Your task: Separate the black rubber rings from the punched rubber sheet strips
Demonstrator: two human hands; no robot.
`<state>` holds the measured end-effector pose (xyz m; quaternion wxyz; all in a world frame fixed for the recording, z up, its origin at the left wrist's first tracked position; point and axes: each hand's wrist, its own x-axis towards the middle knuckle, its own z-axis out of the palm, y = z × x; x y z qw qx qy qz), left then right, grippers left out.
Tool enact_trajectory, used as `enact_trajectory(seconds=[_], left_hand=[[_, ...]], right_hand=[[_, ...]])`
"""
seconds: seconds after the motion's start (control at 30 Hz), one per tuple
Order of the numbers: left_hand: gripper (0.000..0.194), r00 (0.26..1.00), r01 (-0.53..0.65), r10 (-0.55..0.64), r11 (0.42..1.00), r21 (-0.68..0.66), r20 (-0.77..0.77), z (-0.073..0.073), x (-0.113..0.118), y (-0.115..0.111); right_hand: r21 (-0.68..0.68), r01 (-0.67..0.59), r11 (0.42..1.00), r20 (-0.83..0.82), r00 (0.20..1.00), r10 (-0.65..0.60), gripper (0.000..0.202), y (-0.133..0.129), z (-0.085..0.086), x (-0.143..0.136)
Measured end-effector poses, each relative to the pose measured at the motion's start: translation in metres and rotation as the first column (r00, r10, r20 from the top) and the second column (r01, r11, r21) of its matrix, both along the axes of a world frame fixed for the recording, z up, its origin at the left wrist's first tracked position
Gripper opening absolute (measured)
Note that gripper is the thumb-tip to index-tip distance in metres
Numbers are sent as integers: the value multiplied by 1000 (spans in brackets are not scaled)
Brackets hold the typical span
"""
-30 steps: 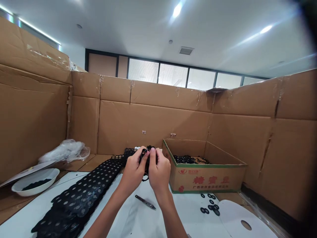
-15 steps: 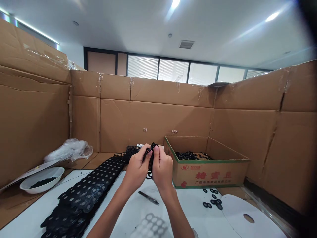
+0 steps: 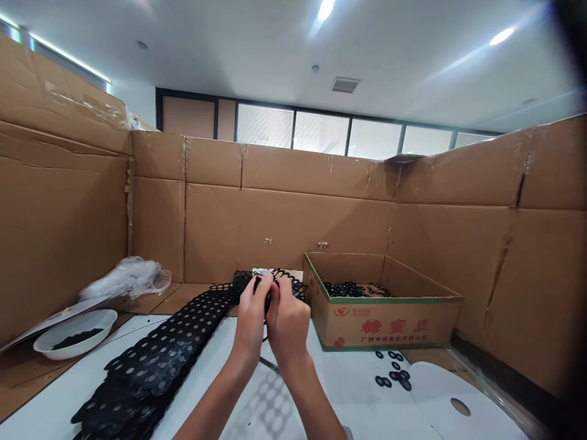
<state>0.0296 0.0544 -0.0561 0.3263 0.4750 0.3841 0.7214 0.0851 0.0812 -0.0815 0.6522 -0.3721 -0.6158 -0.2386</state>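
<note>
My left hand (image 3: 250, 318) and my right hand (image 3: 288, 318) meet over the white tabletop, fingers closed on a black ring-mesh piece (image 3: 293, 284). Its open rings fan out behind my right fingers, and most of the gripped part is hidden. A long stack of black ring-mesh sheets (image 3: 160, 360) runs from the front left to just beside my left hand. Below my hands lies a slim dark pen-like tool (image 3: 269, 365), partly covered by my right wrist. The mesh casts a honeycomb shadow on the table.
An open cardboard box (image 3: 389, 324) with black ring pieces stands right. Several loose black rings (image 3: 395, 374) lie before it, near a white disc (image 3: 458, 379) with a hole. At left are a white bowl (image 3: 103, 330) of dark bits and clear plastic (image 3: 132, 278). Cardboard walls (image 3: 293, 214) surround everything.
Both hands have shifted slightly left and lower, and my right hand has turned over the left fingers. More of the mesh now spreads out behind my right hand; the pen-like tool is more covered.
</note>
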Motion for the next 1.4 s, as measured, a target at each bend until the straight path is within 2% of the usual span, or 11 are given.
enact_trajectory(seconds=[0.13,0.27,0.47,0.7,0.87,0.97,1.03,1.17,1.3,1.37,1.4], left_hand=[[39,994,-50,58,995,86,-91,0,6,-3],[41,969,-92,122,985,149,-213,0,-1,-3],[30,898,-204,273,953,223,-346,9,-9,-18],[27,871,-175,294,934,312,-392,23,-8,-40],[35,969,-95,159,945,312,-187,31,-4,-58],[38,994,53,-68,986,159,88,35,0,-63],[39,931,192,-188,981,19,313,38,4,-65],[35,732,427,-191,876,-223,655,47,12,-67],[39,623,552,-216,803,-227,752,48,15,-66],[40,632,566,-250,795,-217,733,45,13,-64],[38,672,548,-282,812,-204,685,44,12,-63]], right_hand=[[37,-32,999,15,999,32,46,-4,3,2],[37,-99,994,-1,995,99,43,-7,8,5],[56,-177,983,-36,983,179,39,-17,14,8],[113,-235,965,-68,967,244,26,-37,24,13],[234,-262,936,-132,945,298,16,-58,32,7],[261,-338,904,-181,903,390,14,-66,34,2],[271,-378,885,-217,872,439,15,-70,35,2],[301,-357,884,-320,836,446,18,-74,36,5],[344,-273,898,-349,851,392,18,-73,36,5],[384,-206,900,-380,853,357,19,-73,36,4],[407,-169,898,-407,846,344,21,-73,37,3]])
